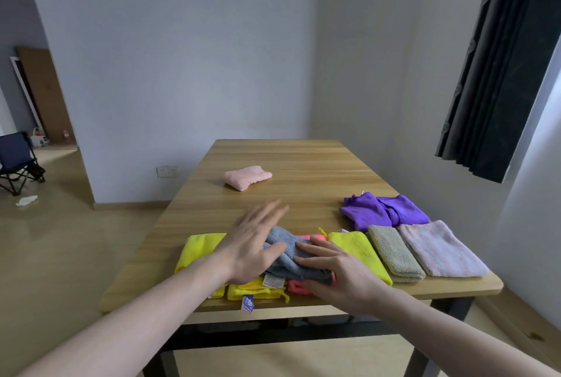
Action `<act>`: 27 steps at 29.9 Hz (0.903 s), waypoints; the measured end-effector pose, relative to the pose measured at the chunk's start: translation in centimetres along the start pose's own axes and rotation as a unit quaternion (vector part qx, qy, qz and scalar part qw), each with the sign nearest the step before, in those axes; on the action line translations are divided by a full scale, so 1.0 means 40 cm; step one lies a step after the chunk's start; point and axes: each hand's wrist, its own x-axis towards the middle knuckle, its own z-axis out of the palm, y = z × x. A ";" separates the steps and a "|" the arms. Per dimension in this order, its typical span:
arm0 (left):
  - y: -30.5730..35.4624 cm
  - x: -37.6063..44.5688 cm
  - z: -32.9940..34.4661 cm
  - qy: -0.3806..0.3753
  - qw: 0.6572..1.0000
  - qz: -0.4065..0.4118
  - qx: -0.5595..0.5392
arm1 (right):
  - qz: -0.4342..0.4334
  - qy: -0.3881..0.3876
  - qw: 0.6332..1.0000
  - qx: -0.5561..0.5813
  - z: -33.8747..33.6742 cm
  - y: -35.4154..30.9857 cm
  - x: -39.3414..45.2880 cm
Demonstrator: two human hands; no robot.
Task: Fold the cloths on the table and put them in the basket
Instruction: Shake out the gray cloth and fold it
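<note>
I see both hands flat and spread, gripping nothing. My left hand (253, 243), blurred, lies over the left part of the crumpled blue-grey microfibre cloth (288, 258) near the wooden table's (303, 161) front edge; my right hand (337, 273) presses its right end. Under it sit a bright yellow cloth (200, 247) and a coral-pink cloth (296, 287). Along the front edge toward the right corner lie a second yellow cloth (358, 250), an olive terry cloth (394, 252) and a pale pink cloth (440, 250). I see no basket.

A dark curtain (498, 64) hangs right; a folding chair (18, 161) stands far left.
</note>
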 end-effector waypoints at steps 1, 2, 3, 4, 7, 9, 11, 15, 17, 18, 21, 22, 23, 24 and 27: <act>0.007 0.010 0.010 -0.021 1.000 0.018 0.014 | 0.004 -0.004 1.000 0.005 0.002 -0.002 -0.004; 0.008 0.018 0.024 -0.052 0.998 0.016 0.030 | 0.010 -0.008 1.000 0.010 0.003 -0.003 -0.009; 0.001 0.023 0.042 -0.085 0.995 -0.001 0.048 | 0.018 -0.012 1.000 0.017 0.005 -0.004 -0.014; -0.007 0.023 0.058 -0.110 0.992 -0.025 0.059 | 0.027 -0.019 0.999 0.023 0.005 -0.005 -0.019; -0.027 0.010 0.093 -0.122 0.990 -0.063 0.032 | 0.038 -0.022 0.998 0.041 0.011 0.000 -0.030; -0.034 -0.002 0.106 -0.115 0.991 -0.064 0.023 | 0.036 -0.015 0.998 0.041 0.019 0.003 -0.029; -0.041 -0.011 0.122 -0.111 0.991 -0.066 0.028 | 0.032 -0.018 0.999 0.025 0.033 0.007 -0.030; -0.043 -0.036 0.146 -0.125 0.989 -0.068 0.046 | 0.015 -0.030 0.999 -0.012 0.047 0.003 -0.042; -0.050 -0.034 0.153 -0.136 0.987 -0.081 0.032 | 0.029 -0.042 0.999 0.012 0.048 -0.001 -0.040; -0.048 -0.027 0.147 -0.142 0.985 -0.097 0.002 | 0.053 -0.042 0.996 0.051 0.041 -0.010 -0.032; -0.039 0.008 0.118 -0.109 0.973 -0.144 -0.144 | 0.153 0.015 0.971 0.181 -0.001 -0.039 0.012; -0.034 0.017 0.099 -0.082 0.971 -0.150 -0.166 | 0.180 0.042 0.967 0.177 -0.022 -0.049 0.033; -0.034 0.025 0.088 -0.059 0.970 -0.157 -0.178 | 0.206 0.058 0.962 0.167 -0.038 -0.056 0.049; -0.036 0.029 0.083 -0.043 0.968 -0.168 -0.183 | 0.229 0.066 0.958 0.161 -0.047 -0.060 0.060; -0.035 0.043 0.054 -0.017 0.959 -0.198 -0.203 | 0.312 0.037 0.928 0.202 -0.082 -0.052 0.086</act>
